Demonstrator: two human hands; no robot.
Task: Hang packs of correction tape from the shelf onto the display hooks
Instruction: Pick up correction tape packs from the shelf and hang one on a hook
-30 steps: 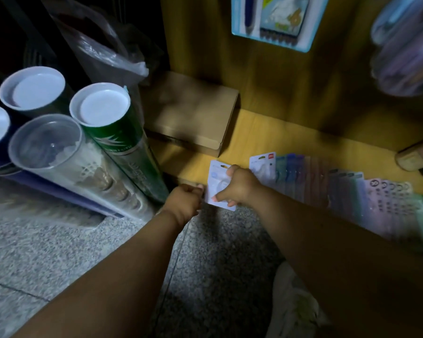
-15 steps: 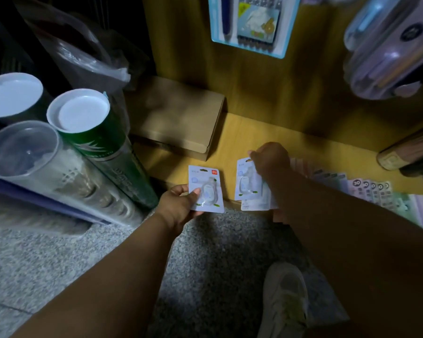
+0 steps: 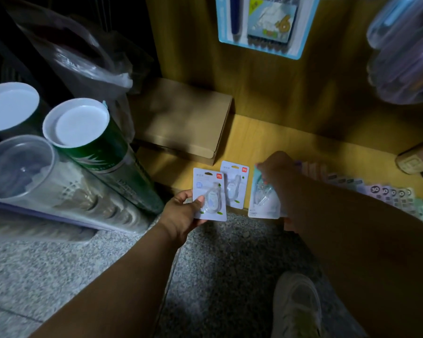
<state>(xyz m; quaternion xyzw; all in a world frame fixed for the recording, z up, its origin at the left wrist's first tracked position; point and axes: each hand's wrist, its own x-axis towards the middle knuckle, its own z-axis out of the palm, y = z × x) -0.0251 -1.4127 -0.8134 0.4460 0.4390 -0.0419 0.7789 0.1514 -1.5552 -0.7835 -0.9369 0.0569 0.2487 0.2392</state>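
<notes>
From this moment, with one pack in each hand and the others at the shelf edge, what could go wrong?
1. The left hand holds its pale blue carded correction tape pack only by the lower left corner, thumb on the front; such a grip may let it slip.
2. The right hand lifts a second blurred pale pack from the fanned row of carded packs on the yellow wooden shelf; neighbours might slide off onto the speckled grey floor.

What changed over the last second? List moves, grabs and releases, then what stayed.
The left hand took over the first pack and now holds it alone. The right hand let it go, reached right along the shelf and gripped another pack. A third pack now shows between them. The cardboard box and tubes stayed.
</notes>
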